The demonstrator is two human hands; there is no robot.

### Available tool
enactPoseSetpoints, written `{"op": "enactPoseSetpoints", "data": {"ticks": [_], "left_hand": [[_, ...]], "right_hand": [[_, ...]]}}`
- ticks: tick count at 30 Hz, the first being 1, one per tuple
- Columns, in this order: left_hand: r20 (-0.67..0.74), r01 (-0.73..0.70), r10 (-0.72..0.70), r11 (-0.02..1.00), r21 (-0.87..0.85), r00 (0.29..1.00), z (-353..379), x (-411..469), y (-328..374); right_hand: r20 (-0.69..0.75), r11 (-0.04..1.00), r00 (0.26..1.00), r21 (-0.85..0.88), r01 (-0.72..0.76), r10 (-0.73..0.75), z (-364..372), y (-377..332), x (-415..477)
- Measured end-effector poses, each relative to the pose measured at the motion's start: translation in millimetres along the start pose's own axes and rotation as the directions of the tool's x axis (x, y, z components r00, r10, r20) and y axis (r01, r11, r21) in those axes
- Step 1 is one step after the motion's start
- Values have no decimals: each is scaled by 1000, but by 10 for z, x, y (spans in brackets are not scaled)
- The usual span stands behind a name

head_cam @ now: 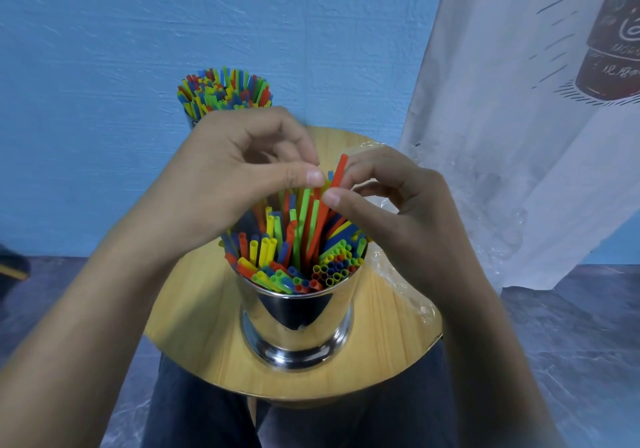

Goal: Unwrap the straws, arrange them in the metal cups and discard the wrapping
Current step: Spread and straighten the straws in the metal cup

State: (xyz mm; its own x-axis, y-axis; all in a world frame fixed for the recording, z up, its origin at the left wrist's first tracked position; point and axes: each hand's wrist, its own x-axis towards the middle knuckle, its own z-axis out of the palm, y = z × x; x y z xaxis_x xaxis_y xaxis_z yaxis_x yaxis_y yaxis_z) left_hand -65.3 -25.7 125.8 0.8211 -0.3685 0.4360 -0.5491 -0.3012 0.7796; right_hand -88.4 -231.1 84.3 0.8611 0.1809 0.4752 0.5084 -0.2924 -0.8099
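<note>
Near metal cup (298, 312) on round bench (207, 326): packed with coloured straws (277, 250) | far cup (189, 120): likewise full | right grip (391, 212) pinches a red straw (337, 173) above the near cup | left grip (242, 170) pinches tops of the coloured straws | clear wrapping (398, 274) lies on the bench (discarding probably remains).

A shiny metal cup (298, 316) stands upright at the table's (207, 336) near edge, crammed with red, yellow, green and blue straws (266, 250), one red straw (337, 177) leaning tallest, a second full cup (190, 122) stands at the far edge, and clear wrapping (398, 274) lies along the right edge.
</note>
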Motion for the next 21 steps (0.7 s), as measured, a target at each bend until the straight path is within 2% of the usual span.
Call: {"op": "enactPoseSetpoints", "data": {"ticks": [9,16,21], "left_hand": [[53,-90,90,996,3,995,50,40,122],[-125,-131,127,991,-24,984,62,67,78],[-156,-129,135,991,44,979,32,79,23]], "right_hand": [[11,998,999,-55,-29,30,11,-24,-2],[26,998,999,-65,-18,19,17,-24,-14],[2,999,1000,-32,-5,5,-15,-8,10]]}}
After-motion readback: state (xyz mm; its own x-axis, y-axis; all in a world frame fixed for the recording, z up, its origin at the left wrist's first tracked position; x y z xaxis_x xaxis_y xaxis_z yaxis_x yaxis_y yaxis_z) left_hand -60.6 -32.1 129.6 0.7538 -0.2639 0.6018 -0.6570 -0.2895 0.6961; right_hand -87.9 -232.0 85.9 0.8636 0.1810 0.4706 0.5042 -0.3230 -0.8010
